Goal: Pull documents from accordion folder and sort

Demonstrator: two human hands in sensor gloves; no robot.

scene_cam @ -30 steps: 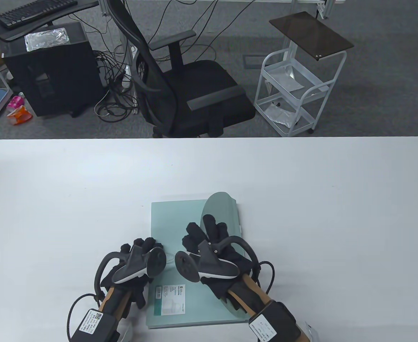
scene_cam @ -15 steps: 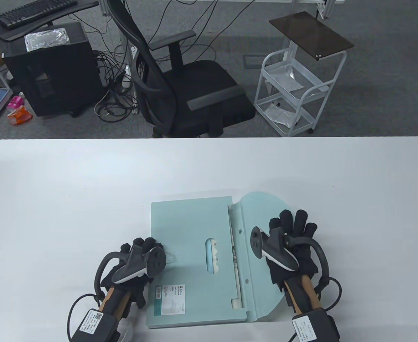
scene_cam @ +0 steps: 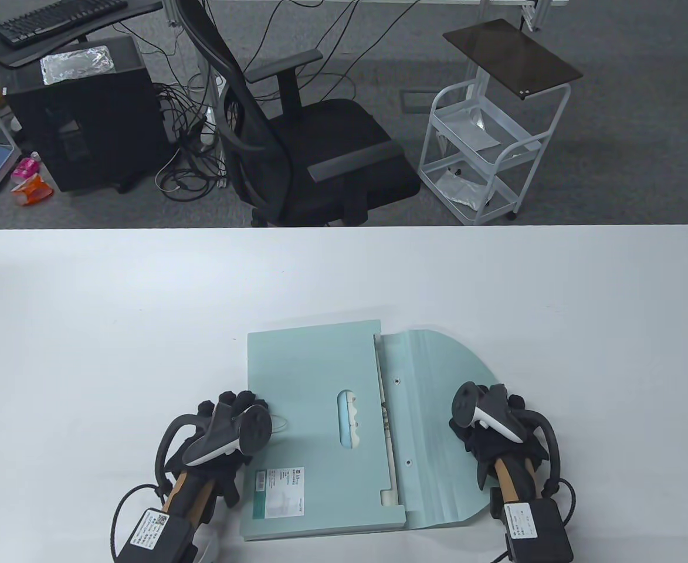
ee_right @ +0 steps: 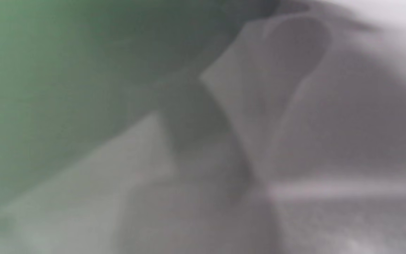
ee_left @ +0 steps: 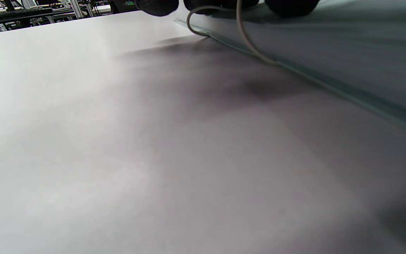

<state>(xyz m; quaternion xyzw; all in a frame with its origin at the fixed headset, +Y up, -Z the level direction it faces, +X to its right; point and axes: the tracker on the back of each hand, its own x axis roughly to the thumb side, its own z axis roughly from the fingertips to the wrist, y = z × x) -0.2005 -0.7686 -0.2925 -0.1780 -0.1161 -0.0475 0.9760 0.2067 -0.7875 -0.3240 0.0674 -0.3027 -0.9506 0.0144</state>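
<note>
Left hand: rests at the left edge of the accordion folder; its tracker covers most of the glove, so I cannot tell whether the fingers press, pinch or merely lie there.
Left fingertips: in the left wrist view only their dark ends show, cut off by the top edge, lying at the folder's edge.
Elastic loop: thin cord just right of the left hand, curving off the folder's left edge.
Accordion folder: pale teal, flat on the white table, between the two hands; a slot in its front panel shows white contents, too small to identify.
Product label: on the folder's near left corner, just right of the left forearm; print unreadable.
Flap: rounded, opened out flat to the right.
Right hand: on the flap's right part; fingers hidden under the tracker, grip cannot be told.
Right wrist view: blurred green and grey, nothing identifiable.
</note>
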